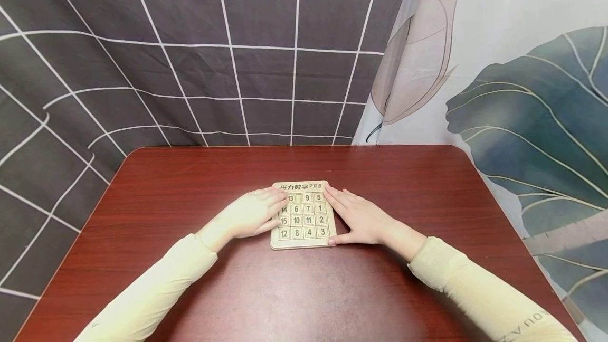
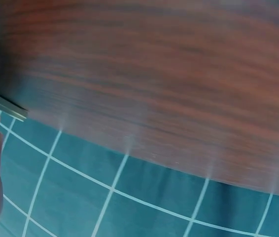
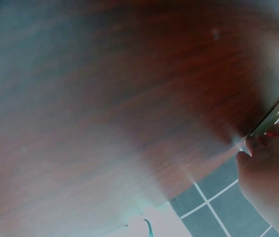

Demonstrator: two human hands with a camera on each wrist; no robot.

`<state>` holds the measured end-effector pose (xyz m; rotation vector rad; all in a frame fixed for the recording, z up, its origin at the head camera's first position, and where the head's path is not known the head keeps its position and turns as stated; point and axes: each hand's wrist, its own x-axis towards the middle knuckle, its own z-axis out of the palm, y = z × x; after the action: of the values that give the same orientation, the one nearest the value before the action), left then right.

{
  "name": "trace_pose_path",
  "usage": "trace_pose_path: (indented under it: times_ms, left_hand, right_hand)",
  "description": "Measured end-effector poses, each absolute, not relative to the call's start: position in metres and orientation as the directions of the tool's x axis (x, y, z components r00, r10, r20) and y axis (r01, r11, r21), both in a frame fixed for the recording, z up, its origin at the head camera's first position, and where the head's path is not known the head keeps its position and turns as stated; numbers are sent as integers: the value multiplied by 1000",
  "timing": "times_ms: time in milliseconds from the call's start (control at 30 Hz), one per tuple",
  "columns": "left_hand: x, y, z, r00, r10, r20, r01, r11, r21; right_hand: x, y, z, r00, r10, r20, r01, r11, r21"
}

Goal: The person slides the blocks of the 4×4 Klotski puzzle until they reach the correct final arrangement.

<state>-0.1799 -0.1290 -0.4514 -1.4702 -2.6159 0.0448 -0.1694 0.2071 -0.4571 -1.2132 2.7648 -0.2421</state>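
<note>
A light wooden number slide puzzle (image 1: 300, 244) lies flat on the table, with numbered square tiles in a frame and dark characters along its top. Right of the 13 tile (image 1: 291, 198) in the upper row, a bare slot shows. My left hand (image 1: 249, 212) rests over the puzzle's left side, its fairly straight fingers touching the upper left tiles and partly covering them. On the other side, my right hand (image 1: 363, 219) touches the right rim, fingertips near the upper corner and thumb at the lower one. Both wrist views catch only the puzzle's edge beside each hand.
The reddish-brown wooden table (image 1: 214, 294) has rounded far corners. Behind it hangs a dark grey cloth with a white grid (image 1: 261, 73). A pale curtain with large leaf prints (image 1: 532, 104) hangs at the right.
</note>
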Motion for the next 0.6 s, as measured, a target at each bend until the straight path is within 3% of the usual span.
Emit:
trace_pose_path:
  times_ms: [300, 600]
  left_hand:
    - [-183, -117, -452, -505, 859, 84, 854, 512, -95]
    - [-172, -137, -454, -487, 858, 165, 852, 508, -126]
  right_hand:
    - [-170, 206, -458, -673, -738, -46, -719, 668, -190]
    - [-169, 205, -456, -671, -740, -45, -722, 666, -188]
